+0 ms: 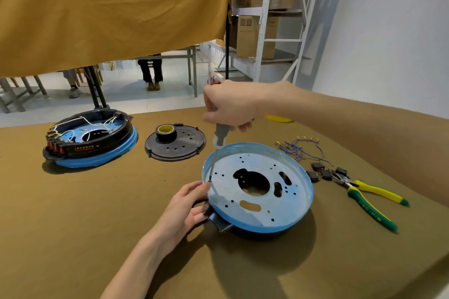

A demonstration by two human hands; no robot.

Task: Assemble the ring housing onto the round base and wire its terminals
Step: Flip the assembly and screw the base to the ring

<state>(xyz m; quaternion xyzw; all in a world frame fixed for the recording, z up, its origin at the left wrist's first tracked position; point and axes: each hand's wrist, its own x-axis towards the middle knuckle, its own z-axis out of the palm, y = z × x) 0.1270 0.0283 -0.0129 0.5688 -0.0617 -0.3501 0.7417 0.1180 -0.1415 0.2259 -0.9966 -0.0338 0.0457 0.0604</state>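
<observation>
A round base (257, 216) covered in blue film lies in front of me on top of a black ring housing whose tab (220, 223) sticks out at the lower left. My right hand (230, 107) grips a grey-handled screwdriver (220, 137), held upright. Its tip sits on a small screw (209, 180) at the base's left rim. My left hand (187, 209) holds the rim and the tab beside that screw, fingertips by the screw. Loose blue terminal wires (297, 147) and small black switches (325, 172) lie to the right.
At the far left stands an assembled black-and-blue unit (90, 141) with white wires. A black perforated disc (177, 147) carrying a tape roll (166, 131) lies beside it. Yellow-green pliers (371, 198) rest at the right. A yellow object (279, 118) sits behind my right wrist.
</observation>
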